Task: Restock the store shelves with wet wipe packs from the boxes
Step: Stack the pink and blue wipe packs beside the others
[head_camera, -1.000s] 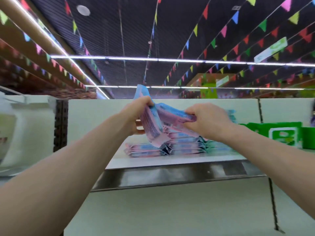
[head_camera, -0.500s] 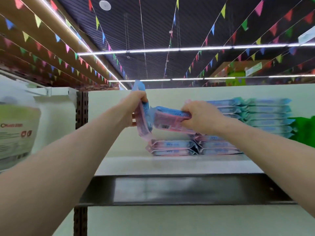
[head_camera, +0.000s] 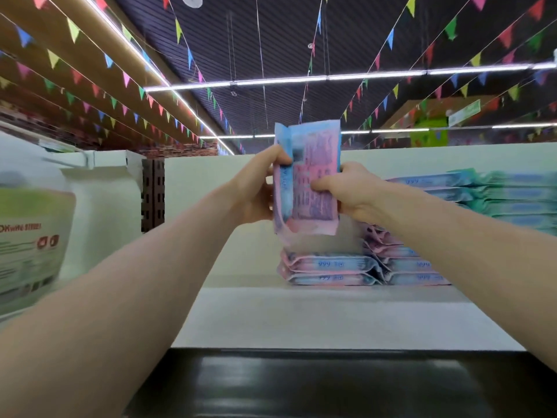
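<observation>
Both hands hold pink-and-blue wet wipe packs [head_camera: 310, 179] upright above the top shelf [head_camera: 316, 315]. My left hand [head_camera: 259, 188] grips their left edge, and my right hand [head_camera: 349, 191] pinches their right side with the thumb across the front. Below them lies a low stack of two matching packs [head_camera: 328, 268], with a taller stack [head_camera: 404, 260] touching it on the right. How many packs I hold is unclear.
Taller stacks of blue and teal packs [head_camera: 494, 197] fill the shelf's right side. A large white bag with a green label [head_camera: 30, 233] hangs at the left beside a slotted upright [head_camera: 152, 194]. The shelf's dark front edge [head_camera: 301, 384] runs below.
The pack my right hand held flat has swung upright against the left hand's packs. The camera has shifted, and the shelf now sits lower in view.
</observation>
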`<state>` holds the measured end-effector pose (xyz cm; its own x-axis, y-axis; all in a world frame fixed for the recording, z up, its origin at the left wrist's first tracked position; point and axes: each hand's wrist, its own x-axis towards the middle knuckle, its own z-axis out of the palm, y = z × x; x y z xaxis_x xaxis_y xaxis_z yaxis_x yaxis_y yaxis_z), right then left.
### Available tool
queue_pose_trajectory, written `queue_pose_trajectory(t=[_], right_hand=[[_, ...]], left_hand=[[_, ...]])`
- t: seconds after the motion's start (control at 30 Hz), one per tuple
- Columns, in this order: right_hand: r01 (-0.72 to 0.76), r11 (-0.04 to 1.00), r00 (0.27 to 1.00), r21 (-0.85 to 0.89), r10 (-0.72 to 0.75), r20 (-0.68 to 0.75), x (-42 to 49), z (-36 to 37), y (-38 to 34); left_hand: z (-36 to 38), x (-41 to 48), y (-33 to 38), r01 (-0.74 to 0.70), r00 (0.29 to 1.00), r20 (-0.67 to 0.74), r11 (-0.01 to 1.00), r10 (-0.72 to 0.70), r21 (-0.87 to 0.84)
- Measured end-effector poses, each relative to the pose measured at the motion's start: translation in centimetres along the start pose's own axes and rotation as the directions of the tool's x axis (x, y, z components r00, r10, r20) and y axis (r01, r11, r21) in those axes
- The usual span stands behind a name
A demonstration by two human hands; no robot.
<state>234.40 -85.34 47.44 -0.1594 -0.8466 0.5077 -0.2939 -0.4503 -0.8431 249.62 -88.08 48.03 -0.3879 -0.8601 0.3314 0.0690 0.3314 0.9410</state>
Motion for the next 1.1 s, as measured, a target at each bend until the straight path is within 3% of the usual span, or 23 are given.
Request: queue_pose_trajectory(t=[0.07,0.13,0.2,0.3,0.4,0.53,0.6,0.7,0.77,0.87,1.0,1.1], right_hand=[[-0.015,0.99,1.0,0.143,0.015,-0.001,0.0,0.4,0.4],[-0.018,0.984,0.999,0.178,0.01,0.043,-0.3,0.6,1.0],[0.003,0.994,0.998,0.111,-0.01,0.064,-0.5,0.6,1.2],[0.137,0.99,0.99,0.012,-0.137,-0.039,-0.3,-0.2,0.4],[0.219,0.96,0.968,-0.176,-0.236,-0.081,-0.2,-1.7,-0.2],[0.314,0.781,0.946,-0.54,-0.302,0.115,-0.8,-2.2,0.0],[0.32,0.674,0.943,-0.666,-0.293,0.157,-0.8,-2.0,0.3],[0.334,0.366,0.93,-0.869,-0.28,0.24,-1.0,-2.0,0.7],[0.317,0.23,0.934,-0.92,-0.243,0.261,-1.4,-2.0,1.0],[0.319,0.125,0.941,-0.94,-0.163,0.298,-2.0,-1.8,1.3],[0.318,-0.029,0.948,-0.948,0.0,0.318,-2.7,-1.2,1.5],[0.333,-0.075,0.941,-0.94,0.094,0.326,-2.8,-1.3,1.9]], left_hand=[[0.0,0.1,-0.7,-0.027,0.998,0.061,1.0,0.027,-0.013],[-0.1,0.4,-1.3,-0.061,0.996,0.065,0.998,0.059,0.026],[-0.1,0.8,-1.7,-0.118,0.993,-0.011,0.979,0.121,0.164],[-0.2,0.9,-1.8,-0.176,0.961,-0.141,0.916,0.24,0.361],[-0.4,0.9,-2.0,-0.254,0.913,-0.156,0.826,0.376,0.503],[0.2,0.4,-2.2,-0.339,0.894,-0.032,0.72,0.447,0.605],[0.5,0.4,-2.1,-0.36,0.894,-0.011,0.732,0.448,0.579],[0.3,0.7,-2.0,-0.338,0.899,-0.073,0.79,0.432,0.511],[-0.3,0.8,-2.1,-0.277,0.909,-0.159,0.843,0.385,0.461],[-0.7,0.8,-2.4,-0.192,0.927,-0.236,0.909,0.292,0.371],[-0.3,0.7,-2.5,-0.165,0.947,-0.214,0.934,0.24,0.318],[-0.1,0.7,-2.6,-0.159,0.953,-0.204,0.942,0.226,0.297]])
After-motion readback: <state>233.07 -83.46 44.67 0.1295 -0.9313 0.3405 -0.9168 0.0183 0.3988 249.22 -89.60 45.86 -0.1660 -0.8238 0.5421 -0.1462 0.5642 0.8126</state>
